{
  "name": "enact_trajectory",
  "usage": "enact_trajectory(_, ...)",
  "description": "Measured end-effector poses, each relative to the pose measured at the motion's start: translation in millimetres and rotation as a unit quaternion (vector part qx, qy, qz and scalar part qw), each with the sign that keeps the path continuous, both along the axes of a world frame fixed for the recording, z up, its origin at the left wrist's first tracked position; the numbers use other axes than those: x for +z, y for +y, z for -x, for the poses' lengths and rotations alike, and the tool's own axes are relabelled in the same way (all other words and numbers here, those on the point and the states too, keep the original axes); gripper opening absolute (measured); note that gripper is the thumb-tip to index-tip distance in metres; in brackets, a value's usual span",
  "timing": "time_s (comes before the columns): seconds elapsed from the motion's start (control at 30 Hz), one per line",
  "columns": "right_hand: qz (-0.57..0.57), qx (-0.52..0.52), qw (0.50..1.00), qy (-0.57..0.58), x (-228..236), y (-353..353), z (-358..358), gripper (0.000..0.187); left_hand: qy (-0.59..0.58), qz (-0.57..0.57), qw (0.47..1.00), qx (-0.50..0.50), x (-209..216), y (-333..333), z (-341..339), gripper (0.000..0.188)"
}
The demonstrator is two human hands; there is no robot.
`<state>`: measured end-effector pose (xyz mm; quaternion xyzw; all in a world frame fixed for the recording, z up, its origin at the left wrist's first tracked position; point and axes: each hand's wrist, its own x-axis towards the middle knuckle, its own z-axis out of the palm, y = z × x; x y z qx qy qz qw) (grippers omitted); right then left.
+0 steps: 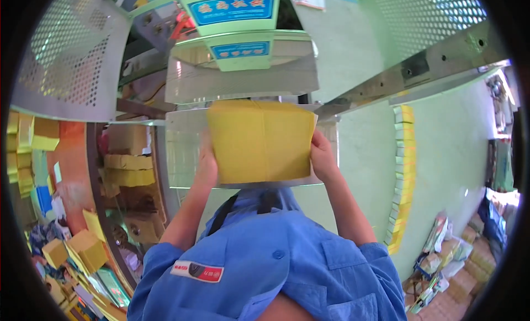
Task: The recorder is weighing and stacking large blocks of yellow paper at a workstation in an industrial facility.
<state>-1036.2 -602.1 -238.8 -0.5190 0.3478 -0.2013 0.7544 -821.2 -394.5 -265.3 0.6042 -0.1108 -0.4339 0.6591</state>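
Observation:
Between my two hands is a flat, yellow piece of cardboard, roughly rectangular, with a crease running down its middle. Whether it is one sheet or a stack, I cannot tell. My left hand is closed on its left edge, the fingers partly hidden behind it. On the opposite edge, my right hand grips it the same way. The cardboard is over a shiny metal plate at the front of a machine; whether the two touch is not visible.
Ahead stands the pale green machine with a metal guard. Perforated panels flank it, and a metal bar slants to the right. A long row of yellow-edged stacks lies on the right floor. Cardboard boxes clutter the left.

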Motion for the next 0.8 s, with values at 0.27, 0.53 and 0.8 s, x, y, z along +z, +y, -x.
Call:
enact_trajectory(0.27, 0.141, -0.083, 0.986, -0.033, -32.9, -11.6, 6.5, 0.034, -0.213, -0.034, 0.976, -0.003, -52.1, 8.6, 28.0, 0.038)
enact_trajectory(0.53, 0.195, -0.220, 0.945, 0.141, -29.3, -29.0, 10.8, 0.016, 0.053, 0.094, 0.988, 0.114, -50.3, -54.2, 69.8, 0.043)
enact_trajectory(0.8, 0.507, -0.220, 0.827, 0.102, 57.8, -16.6, 32.1, 0.019, -0.148, 0.084, 0.985, -0.034, -24.8, -81.6, 44.3, 0.059)
